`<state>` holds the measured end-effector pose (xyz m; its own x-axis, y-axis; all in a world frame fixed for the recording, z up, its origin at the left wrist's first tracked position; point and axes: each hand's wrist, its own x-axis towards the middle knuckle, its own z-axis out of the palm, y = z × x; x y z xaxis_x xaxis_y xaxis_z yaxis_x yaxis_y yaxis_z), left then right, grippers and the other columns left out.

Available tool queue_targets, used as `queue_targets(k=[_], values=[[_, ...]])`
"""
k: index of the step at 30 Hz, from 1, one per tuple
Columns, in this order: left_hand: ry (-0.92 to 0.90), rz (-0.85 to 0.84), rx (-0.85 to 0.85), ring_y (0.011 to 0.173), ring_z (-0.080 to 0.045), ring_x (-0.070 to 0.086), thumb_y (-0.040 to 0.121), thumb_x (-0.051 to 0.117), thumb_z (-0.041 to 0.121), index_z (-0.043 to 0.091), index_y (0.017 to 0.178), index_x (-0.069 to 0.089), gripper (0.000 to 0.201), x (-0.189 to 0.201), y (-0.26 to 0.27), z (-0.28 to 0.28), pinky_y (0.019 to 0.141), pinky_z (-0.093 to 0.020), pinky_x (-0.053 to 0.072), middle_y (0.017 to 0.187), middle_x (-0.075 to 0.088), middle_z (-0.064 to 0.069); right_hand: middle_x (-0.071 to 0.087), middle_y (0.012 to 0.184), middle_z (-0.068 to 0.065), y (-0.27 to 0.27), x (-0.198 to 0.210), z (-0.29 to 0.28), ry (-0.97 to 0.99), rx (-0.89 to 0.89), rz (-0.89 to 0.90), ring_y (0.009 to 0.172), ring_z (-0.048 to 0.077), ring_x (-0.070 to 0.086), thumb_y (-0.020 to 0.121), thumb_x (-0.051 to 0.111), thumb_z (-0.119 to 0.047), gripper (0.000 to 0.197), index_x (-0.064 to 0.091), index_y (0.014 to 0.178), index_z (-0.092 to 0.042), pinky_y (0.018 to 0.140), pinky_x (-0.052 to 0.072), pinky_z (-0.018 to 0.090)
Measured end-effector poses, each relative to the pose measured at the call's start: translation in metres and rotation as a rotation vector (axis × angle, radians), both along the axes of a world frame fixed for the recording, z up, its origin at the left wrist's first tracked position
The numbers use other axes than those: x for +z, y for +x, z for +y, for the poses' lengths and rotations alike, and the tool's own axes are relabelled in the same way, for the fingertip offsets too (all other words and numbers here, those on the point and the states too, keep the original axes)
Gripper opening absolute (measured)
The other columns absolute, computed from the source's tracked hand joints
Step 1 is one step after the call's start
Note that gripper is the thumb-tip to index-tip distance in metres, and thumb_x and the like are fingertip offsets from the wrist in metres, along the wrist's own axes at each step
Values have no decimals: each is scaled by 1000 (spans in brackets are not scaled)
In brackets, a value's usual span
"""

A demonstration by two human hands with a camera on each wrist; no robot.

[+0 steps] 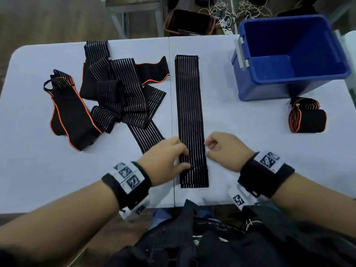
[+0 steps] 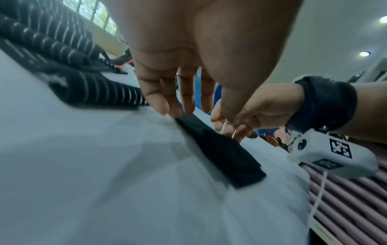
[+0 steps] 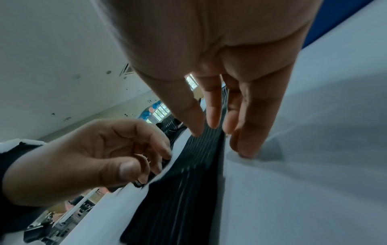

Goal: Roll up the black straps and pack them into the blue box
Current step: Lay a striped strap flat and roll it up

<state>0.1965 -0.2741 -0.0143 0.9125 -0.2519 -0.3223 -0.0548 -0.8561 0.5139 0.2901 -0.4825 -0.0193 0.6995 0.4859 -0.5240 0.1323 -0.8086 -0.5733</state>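
Observation:
A long black strap with white stripes (image 1: 189, 120) lies flat and straight down the middle of the white table (image 1: 240, 151). My left hand (image 1: 180, 159) pinches its left edge near the close end, thumb and fingertips on the fabric (image 3: 165, 159). On the strap's right edge rests my right hand (image 1: 209, 149), fingertips (image 3: 213, 124) touching the edge and the table, holding nothing. The blue box (image 1: 269, 91) stands empty at the back right. One rolled strap with orange trim (image 1: 308, 120) lies on the table beside it.
A tangled pile of striped straps (image 1: 119, 93) and an orange-edged strap (image 1: 71, 116) cover the left half of the table. A seam (image 1: 170, 112) runs down the table just left of the flat strap. Cables and a black tray (image 1: 189, 21) lie beyond the far edge.

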Motion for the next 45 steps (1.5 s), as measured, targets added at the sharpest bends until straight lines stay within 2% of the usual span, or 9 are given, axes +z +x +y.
queue_targets(k=[5,11,15,20,24,29,34,38,45], values=[[-1,-33,-106,104,-22,52,74,82,51,17,123,61,63,-26,-42,-19,90,-37,50,122,52,-2,60,102,-7,-47,-3,-13,19,-77,115,84,11,61,78,79,-25,37,61,111,-24,80,50,26],[22,-189,-117,98,-27,55,77,81,29,13,118,63,47,-32,-52,-26,86,-42,53,121,54,-6,44,114,-5,-68,-5,-14,53,-62,52,82,11,61,71,84,-16,56,56,119,-27,79,54,27],[37,-232,-120,98,-26,57,78,81,26,12,118,65,46,-33,-56,-26,87,-39,54,120,59,-6,38,116,-6,-80,-7,-17,59,-1,-2,90,12,56,73,84,-17,60,54,124,-23,89,53,31],[74,-298,-134,107,-30,61,79,77,20,6,116,69,41,-36,-65,-30,95,-41,54,116,68,-9,40,133,0,-97,-13,-21,-30,220,-209,117,19,47,77,80,-26,70,48,138,-14,105,42,31],[30,-267,-64,109,-26,62,94,64,22,7,132,58,41,-28,-73,-36,97,-35,50,120,68,-9,49,131,6,-106,-17,-25,-41,304,-338,116,26,47,86,70,-17,53,52,135,-10,103,42,35],[-70,-146,192,99,-25,64,100,54,25,18,130,54,31,-24,-71,-37,86,-37,52,110,68,-5,59,117,4,-99,-19,-25,4,206,-339,106,24,53,98,56,-22,26,63,122,-15,92,43,32],[-219,-94,459,81,-9,66,95,64,19,24,138,47,47,-25,-57,-34,81,-28,54,103,64,9,65,94,-2,-89,-20,-19,84,-135,-230,92,20,61,96,60,-22,28,58,123,-18,84,49,33],[-254,-47,540,73,-7,64,92,69,20,27,116,53,30,-25,-47,-30,77,-28,55,81,66,5,62,76,-3,-88,-21,-19,150,-282,-201,79,15,61,93,64,-22,27,51,117,-19,77,51,35],[-184,-59,538,75,-4,62,90,73,24,23,101,69,12,-32,-47,-31,78,-23,55,82,64,11,71,102,1,-86,-27,-17,88,-200,-203,103,19,63,96,59,-28,34,59,128,-16,94,50,35]])
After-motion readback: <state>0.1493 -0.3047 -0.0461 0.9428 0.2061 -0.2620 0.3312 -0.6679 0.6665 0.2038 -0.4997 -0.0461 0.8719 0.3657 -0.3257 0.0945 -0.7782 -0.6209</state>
